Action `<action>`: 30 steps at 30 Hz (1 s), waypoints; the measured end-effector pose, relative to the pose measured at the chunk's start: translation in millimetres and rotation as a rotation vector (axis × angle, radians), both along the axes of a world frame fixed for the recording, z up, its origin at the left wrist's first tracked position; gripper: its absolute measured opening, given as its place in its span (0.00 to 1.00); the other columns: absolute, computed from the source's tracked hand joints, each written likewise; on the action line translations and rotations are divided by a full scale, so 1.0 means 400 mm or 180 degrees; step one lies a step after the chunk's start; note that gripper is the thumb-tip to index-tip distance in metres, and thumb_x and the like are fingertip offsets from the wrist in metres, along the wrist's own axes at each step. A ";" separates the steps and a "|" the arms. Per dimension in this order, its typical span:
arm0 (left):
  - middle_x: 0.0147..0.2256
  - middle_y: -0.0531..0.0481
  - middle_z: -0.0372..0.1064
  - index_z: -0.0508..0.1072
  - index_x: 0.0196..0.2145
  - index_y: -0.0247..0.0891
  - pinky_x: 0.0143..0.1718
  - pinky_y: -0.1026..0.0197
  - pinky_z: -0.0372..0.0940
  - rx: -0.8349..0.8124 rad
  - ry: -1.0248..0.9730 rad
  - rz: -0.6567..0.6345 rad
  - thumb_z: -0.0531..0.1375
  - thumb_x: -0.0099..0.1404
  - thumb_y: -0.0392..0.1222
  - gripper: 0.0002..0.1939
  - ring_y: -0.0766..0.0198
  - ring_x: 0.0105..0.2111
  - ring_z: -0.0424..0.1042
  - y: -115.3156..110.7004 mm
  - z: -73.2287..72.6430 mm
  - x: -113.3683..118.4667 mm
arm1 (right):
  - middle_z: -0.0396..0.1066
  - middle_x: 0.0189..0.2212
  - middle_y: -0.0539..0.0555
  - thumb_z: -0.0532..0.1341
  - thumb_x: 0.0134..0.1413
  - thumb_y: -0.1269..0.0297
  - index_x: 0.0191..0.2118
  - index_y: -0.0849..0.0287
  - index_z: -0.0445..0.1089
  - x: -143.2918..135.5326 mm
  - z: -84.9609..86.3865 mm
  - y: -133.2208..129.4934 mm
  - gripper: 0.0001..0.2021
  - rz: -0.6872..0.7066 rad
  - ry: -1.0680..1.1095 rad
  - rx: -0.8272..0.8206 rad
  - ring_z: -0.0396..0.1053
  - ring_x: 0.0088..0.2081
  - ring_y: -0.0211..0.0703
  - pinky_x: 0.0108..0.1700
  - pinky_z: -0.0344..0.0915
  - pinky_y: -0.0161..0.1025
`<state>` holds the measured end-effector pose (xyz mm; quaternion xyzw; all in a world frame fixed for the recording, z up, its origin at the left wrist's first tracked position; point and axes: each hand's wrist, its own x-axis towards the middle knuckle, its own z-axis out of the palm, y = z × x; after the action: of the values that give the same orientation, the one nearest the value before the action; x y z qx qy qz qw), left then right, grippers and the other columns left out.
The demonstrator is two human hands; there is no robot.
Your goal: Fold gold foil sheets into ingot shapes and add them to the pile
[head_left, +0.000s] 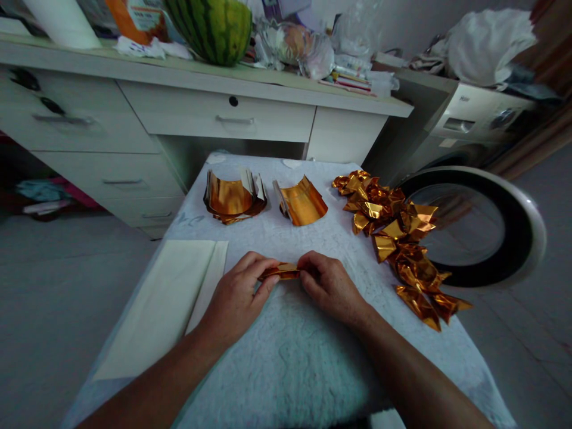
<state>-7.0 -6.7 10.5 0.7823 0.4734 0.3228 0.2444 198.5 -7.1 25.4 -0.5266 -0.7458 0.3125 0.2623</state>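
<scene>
A narrow folded piece of gold foil paper (280, 272) lies between my two hands over the white textured cloth (295, 351) on the small table. My left hand (239, 295) pinches its left end with thumb and fingers. Its right end is pinched by my right hand (328, 283). Two curled stacks of flat gold foil sheets sit further back: one stack (232, 198) at the left, the other stack (301, 202) beside it. A long heap of folded gold foil pieces (397, 238) runs down the table's right side.
A cream sheet of paper (165, 304) lies on the table's left part. Behind stands a white desk with drawers (214, 113), carrying a watermelon (214, 27) and plastic bags. A washing machine with its round door (473, 226) open is at the right.
</scene>
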 end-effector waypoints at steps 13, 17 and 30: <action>0.40 0.49 0.67 0.74 0.42 0.40 0.44 0.58 0.66 -0.0082 -0.0123 -0.0077 0.53 0.71 0.43 0.10 0.61 0.42 0.70 -0.003 0.028 -0.010 | 0.64 0.21 0.45 0.56 0.55 0.70 0.31 0.59 0.67 0.009 -0.002 0.003 0.04 -0.0101 0.0377 -0.0128 0.59 0.22 0.32 0.27 0.55 0.31; 0.43 0.48 0.66 0.73 0.47 0.42 0.46 0.58 0.66 -0.0131 -0.0310 -0.0423 0.53 0.70 0.41 0.12 0.60 0.44 0.69 -0.004 0.046 -0.022 | 0.62 0.20 0.45 0.58 0.54 0.67 0.30 0.59 0.65 0.020 -0.005 0.003 0.03 0.0005 0.0924 -0.0705 0.56 0.22 0.31 0.24 0.52 0.30; 0.32 0.51 0.72 0.73 0.43 0.38 0.35 0.61 0.65 -0.2298 -0.1507 -0.0912 0.59 0.63 0.40 0.11 0.65 0.31 0.70 -0.003 0.047 -0.022 | 0.60 0.15 0.41 0.60 0.49 0.65 0.32 0.58 0.64 0.036 0.004 0.015 0.04 0.0256 0.2252 -0.2069 0.54 0.15 0.29 0.18 0.46 0.27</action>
<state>-15.7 -8.0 29.2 0.6092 0.3737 0.2699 0.6452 212.9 -1.0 27.1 -0.4134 -0.4944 0.6992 0.3095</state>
